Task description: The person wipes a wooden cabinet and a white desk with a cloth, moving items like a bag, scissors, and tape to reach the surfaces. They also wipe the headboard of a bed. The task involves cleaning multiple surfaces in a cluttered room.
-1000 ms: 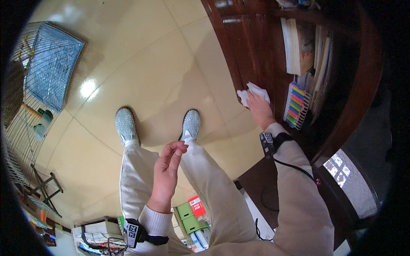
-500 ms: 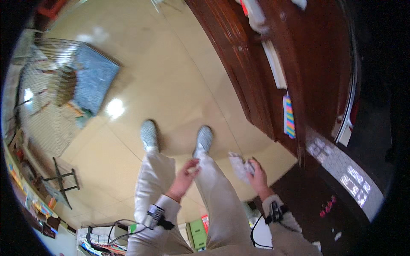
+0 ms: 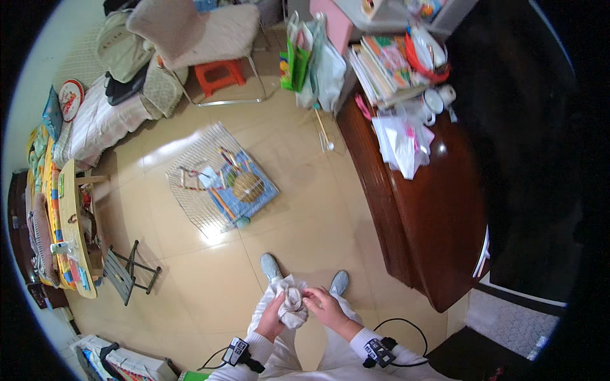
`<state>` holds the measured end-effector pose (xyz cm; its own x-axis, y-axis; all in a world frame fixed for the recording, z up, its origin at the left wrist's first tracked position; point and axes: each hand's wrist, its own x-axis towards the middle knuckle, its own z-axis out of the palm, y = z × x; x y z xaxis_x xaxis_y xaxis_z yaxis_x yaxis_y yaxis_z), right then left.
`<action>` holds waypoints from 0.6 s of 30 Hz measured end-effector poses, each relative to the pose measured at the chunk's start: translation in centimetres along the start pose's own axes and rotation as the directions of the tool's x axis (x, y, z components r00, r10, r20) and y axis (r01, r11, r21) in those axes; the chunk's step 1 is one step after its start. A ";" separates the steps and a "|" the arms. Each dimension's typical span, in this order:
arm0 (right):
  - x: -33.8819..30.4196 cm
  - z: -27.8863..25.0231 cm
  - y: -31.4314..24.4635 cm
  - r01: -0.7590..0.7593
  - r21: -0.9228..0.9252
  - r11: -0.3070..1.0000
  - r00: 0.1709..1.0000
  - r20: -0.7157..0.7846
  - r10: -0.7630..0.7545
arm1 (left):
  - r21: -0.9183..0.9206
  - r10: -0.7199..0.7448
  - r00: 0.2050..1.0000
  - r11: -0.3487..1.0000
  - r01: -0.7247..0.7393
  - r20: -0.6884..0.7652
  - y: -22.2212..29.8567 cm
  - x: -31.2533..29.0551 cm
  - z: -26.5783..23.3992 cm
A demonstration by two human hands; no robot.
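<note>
A crumpled whitish cloth is bunched up in front of my legs, between both of my hands. My left hand grips its left side, fingers wrapped round it. From the right, the fingers of my right hand pinch the cloth's edge. Part of it sticks up loosely above the bundle. Some of my fingertips are hidden by the folds.
A wire cage with a blue tray stands on the tiled floor ahead. To the left is a folding stool beside a small wooden table. A dark wooden cabinet runs along the right; bags stand beyond it.
The view has swung toward the room with the cage. The cloth, earlier in my right hand alone at the right, is now between both hands; my left hand has closed on it.
</note>
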<state>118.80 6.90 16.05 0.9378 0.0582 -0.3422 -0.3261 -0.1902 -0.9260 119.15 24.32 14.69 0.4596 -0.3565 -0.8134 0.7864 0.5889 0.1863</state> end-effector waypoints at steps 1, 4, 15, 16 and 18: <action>0.6 0.0 -0.6 -0.067 -0.032 0.997 0.998 -0.017 0.066 | -0.056 0.014 1.000 0.998 -0.014 0.015 1.3 -0.8 -0.3; 2.3 -0.3 -2.0 -0.245 0.006 0.969 0.969 -0.029 0.245 | 0.035 0.056 0.998 0.998 -0.055 -0.040 5.0 -3.6 -1.6; 15.2 6.1 -7.9 0.024 -0.158 0.987 0.988 0.152 0.000 | 0.432 0.500 0.764 0.843 -0.322 -0.406 14.6 -13.9 -13.3; 17.1 7.1 -8.5 0.044 -0.261 0.964 0.985 0.173 0.001 | 0.415 0.516 0.719 0.845 -0.337 -0.467 13.6 -15.0 -14.7; 20.4 9.4 -9.8 0.121 -0.383 0.916 0.978 0.201 -0.046 | 0.384 0.456 0.682 0.883 -0.268 -0.572 11.1 -17.7 -17.3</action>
<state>140.04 19.15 16.62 0.9085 0.2628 -0.3248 -0.1394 -0.5421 -0.8287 112.61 49.72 21.61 0.4361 0.4401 -0.7849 0.7300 0.3371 0.5946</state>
